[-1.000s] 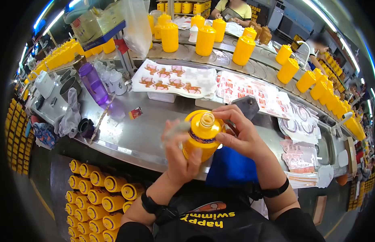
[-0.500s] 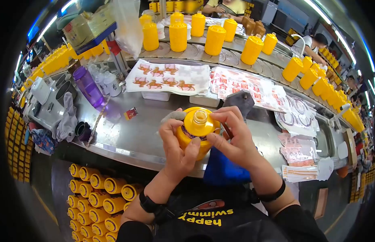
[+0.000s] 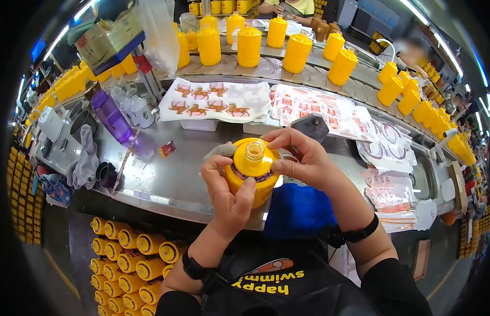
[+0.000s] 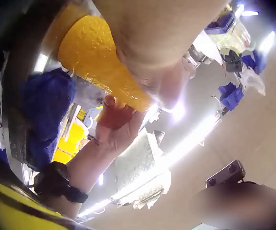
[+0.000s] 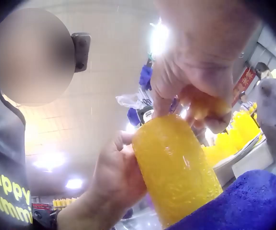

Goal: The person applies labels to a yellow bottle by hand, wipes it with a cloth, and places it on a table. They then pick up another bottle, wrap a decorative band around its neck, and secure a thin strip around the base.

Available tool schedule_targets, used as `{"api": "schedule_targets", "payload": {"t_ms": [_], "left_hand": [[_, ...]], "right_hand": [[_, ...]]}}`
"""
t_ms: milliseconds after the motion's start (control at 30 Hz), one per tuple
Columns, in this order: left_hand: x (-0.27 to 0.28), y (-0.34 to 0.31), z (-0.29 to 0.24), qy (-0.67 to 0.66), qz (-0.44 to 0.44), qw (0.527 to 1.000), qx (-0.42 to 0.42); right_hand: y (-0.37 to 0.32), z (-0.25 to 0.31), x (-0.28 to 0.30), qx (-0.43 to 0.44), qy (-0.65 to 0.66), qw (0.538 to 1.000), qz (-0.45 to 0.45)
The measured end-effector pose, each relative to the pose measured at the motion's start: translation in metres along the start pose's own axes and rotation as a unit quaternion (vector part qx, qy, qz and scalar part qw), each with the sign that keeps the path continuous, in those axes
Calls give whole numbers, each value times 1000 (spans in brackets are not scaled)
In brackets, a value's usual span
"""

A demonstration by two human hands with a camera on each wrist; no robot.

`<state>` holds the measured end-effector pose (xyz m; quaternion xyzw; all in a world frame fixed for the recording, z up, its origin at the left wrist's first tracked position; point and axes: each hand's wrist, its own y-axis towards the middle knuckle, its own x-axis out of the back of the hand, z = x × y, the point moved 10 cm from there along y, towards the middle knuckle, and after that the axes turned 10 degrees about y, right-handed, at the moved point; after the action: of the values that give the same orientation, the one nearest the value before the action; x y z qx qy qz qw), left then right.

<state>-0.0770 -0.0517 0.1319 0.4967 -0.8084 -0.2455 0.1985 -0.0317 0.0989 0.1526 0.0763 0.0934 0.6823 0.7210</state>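
A yellow bottle (image 3: 249,167) with an uncapped clear neck stands upright over the steel table's near edge. Round its shoulder runs a dark purple patterned band (image 3: 237,173). My left hand (image 3: 225,190) grips the bottle's left side, thumb at the band; a grey fingertip-sized cover or pad (image 3: 220,151) shows at its fingers. On the opposite side, my right hand (image 3: 304,159) holds the shoulder between thumb and fingers, the thumb right at the band's edge. The right wrist view shows the bottle's textured wall (image 5: 176,167) leaning, with both hands round its upper part.
A blue cloth (image 3: 297,210) lies close right of the bottle. Printed decal sheets (image 3: 216,100) and a grey block (image 3: 311,126) sit behind. A purple drinking bottle (image 3: 110,117) stands left. Yellow bottles (image 3: 249,47) line a conveyor; more (image 3: 131,258) stand low at left.
The left hand was blurred in motion, then settled on the bottle's side. Bottle and hands have shifted slightly left in view. Bottles on the conveyor have moved along.
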Motion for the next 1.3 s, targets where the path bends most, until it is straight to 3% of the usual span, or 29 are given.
{"api": "schedule_targets", "payload": {"t_ms": [133, 233, 267, 367, 467, 567, 667, 833, 867, 967, 1067, 1167, 1200, 1300], "left_hand": [[0, 1, 1, -45, -7, 999, -7], [1, 14, 8, -168, 38, 985, 13], [-1, 17, 8, -218, 62, 974, 25], [3, 16, 5, -194, 54, 977, 72], [1, 2, 3, -68, 39, 997, 7], [1, 1, 5, -17, 19, 999, 20], [2, 2, 2, -4, 12, 1000, 12], [-2, 4, 6, -99, 26, 994, 27], [-3, 6, 7, -127, 30, 991, 28], [2, 19, 9, -187, 93, 978, 26], [17, 25, 38, -203, 89, 973, 66], [16, 25, 48, -142, 99, 980, 99], [19, 24, 44, -141, 70, 982, 102], [7, 18, 12, -175, 39, 982, 56]], "right_hand": [[2, -5, -2, 2, 61, 998, 1], [-12, -13, -1, 26, 50, 995, -80], [-18, -7, -3, 24, -19, 993, -111], [-20, 7, -8, 60, -62, 989, -121], [-14, 11, -5, 34, -87, 991, -95], [-8, 6, 2, 14, -91, 994, -62], [4, -8, 12, -41, -25, 997, -55], [3, -33, 8, -139, 30, 988, -58], [-3, -29, -2, -147, 31, 988, -21], [-23, 5, -18, 24, -193, 980, -29], [-39, 14, -22, 11, -294, 955, -38], [-40, 13, -18, -22, -292, 951, -100], [-38, 20, -23, 45, -275, 954, -111], [-35, 21, -31, 48, -302, 948, -89]]}}
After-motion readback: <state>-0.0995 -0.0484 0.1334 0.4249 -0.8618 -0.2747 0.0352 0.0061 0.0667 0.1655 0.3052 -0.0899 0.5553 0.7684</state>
